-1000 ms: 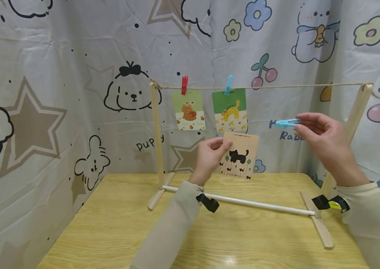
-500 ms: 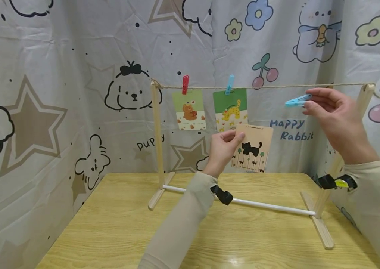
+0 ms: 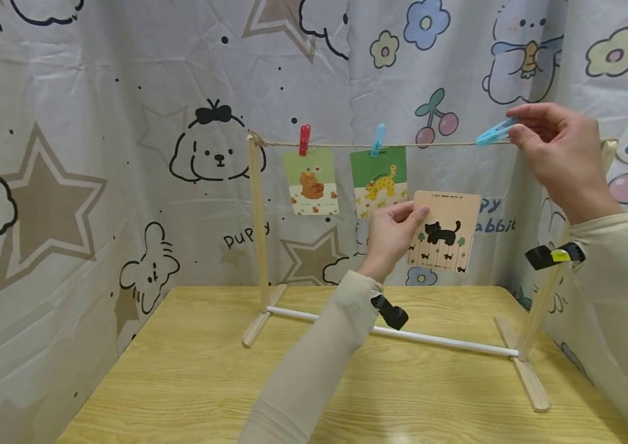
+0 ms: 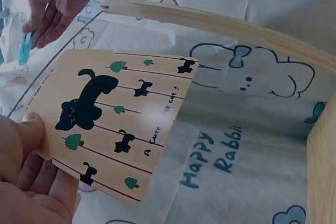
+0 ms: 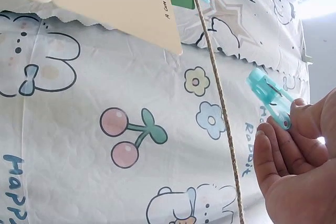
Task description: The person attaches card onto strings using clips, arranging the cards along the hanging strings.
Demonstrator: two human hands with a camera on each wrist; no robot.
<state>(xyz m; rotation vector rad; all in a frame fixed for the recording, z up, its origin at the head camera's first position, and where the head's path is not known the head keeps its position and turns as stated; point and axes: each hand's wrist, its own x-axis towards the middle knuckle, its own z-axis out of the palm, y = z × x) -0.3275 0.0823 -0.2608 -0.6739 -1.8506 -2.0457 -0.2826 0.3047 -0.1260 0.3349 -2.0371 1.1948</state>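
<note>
My left hand pinches a tan card with a black cat by its left edge, holding it upright below the twine line. The same cat card fills the left wrist view. My right hand pinches a light blue clothespin at the height of the twine, right of the hung cards. In the right wrist view the blue clothespin sits close beside the twine.
A wooden stand with two posts and a white base rod sits on the wooden table. A bear card hangs from a red pin, a dinosaur card from a blue pin. Cartoon fabric surrounds everything.
My right hand has risen with the blue clothespin from below the twine up to it. My left hand has carried the cat card up and to the right.
</note>
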